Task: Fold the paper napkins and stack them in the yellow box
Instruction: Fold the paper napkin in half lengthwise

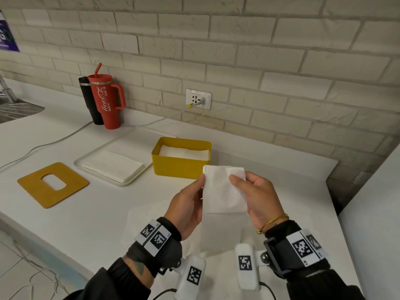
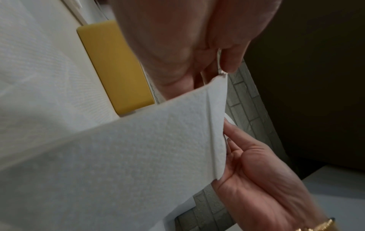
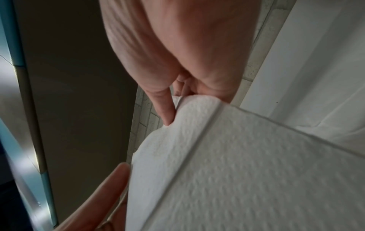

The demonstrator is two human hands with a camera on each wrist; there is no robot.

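Note:
A white paper napkin (image 1: 224,191) hangs upright in the air above the counter, held between both hands. My left hand (image 1: 190,202) pinches its left edge near the top corner. My right hand (image 1: 253,195) pinches the right upper corner, thumb over the front. The napkin's embossed face (image 2: 138,148) fills the left wrist view, and the right wrist view shows its crease (image 3: 197,140). The yellow box (image 1: 180,162) stands just behind the napkin with folded white napkins (image 1: 184,151) inside. A pile of unfolded napkins (image 1: 113,165) lies on a white tray (image 1: 129,180) left of the box.
A yellow lid with an oval slot (image 1: 53,185) lies left of the tray. A red tumbler (image 1: 107,102) and a black bottle (image 1: 88,98) stand by the brick wall. A cable (image 1: 151,122) runs from the wall socket (image 1: 198,99). Another flat napkin (image 1: 142,224) lies under my hands.

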